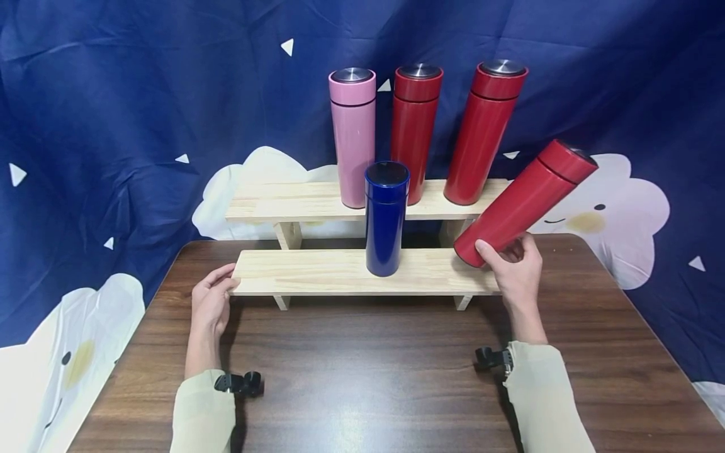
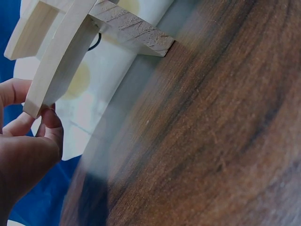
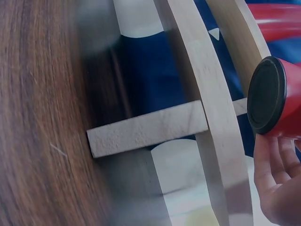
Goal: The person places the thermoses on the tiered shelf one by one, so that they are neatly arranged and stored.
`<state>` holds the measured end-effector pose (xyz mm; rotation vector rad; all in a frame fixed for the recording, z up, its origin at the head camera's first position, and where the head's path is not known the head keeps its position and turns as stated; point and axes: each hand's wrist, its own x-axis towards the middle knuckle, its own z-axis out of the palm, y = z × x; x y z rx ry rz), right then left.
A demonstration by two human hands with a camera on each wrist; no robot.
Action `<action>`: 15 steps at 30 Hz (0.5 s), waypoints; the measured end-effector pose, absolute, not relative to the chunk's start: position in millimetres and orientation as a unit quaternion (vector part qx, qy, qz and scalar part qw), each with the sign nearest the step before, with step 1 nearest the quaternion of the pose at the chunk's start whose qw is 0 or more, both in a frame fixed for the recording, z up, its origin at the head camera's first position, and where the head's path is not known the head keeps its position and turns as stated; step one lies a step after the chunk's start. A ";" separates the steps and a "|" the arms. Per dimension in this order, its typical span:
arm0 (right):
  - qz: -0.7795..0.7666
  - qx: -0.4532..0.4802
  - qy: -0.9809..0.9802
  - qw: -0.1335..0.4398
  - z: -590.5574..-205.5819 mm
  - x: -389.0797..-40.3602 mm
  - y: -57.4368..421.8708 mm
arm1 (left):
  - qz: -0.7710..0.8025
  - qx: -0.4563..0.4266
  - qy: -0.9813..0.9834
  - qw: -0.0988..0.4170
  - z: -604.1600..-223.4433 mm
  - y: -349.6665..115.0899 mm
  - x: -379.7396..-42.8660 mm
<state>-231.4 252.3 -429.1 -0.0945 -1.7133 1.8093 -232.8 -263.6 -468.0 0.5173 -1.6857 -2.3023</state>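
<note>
A two-step wooden rack stands on the table. My left hand pinches the left end of its lower board between thumb and fingers, as the left wrist view also shows. With my right hand I grip a red thermos bottle near its base, tilted with its top to the right, at the right end of the lower board. Its dark base faces the right wrist camera. A blue bottle stands upright on the lower board. The upper board bears a pink bottle and two red bottles.
The brown wooden table extends in front of the rack. Behind hangs a dark blue cloth with white clouds and triangles. A board leg rests on the table below the right end of the rack.
</note>
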 end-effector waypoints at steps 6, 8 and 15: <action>0.679 -0.035 -0.673 0.292 -430.1 -231.3 246.4 | -0.790 0.174 -0.575 0.120 -467.6 -261.9 -232.4; 0.673 -0.033 -0.682 0.284 -430.7 -231.4 244.2 | -0.794 0.174 -0.570 0.120 -467.3 -261.4 -232.6; 0.649 -0.022 -0.712 0.267 -432.9 -234.2 235.2 | -0.794 0.170 -0.571 0.122 -466.3 -262.0 -232.9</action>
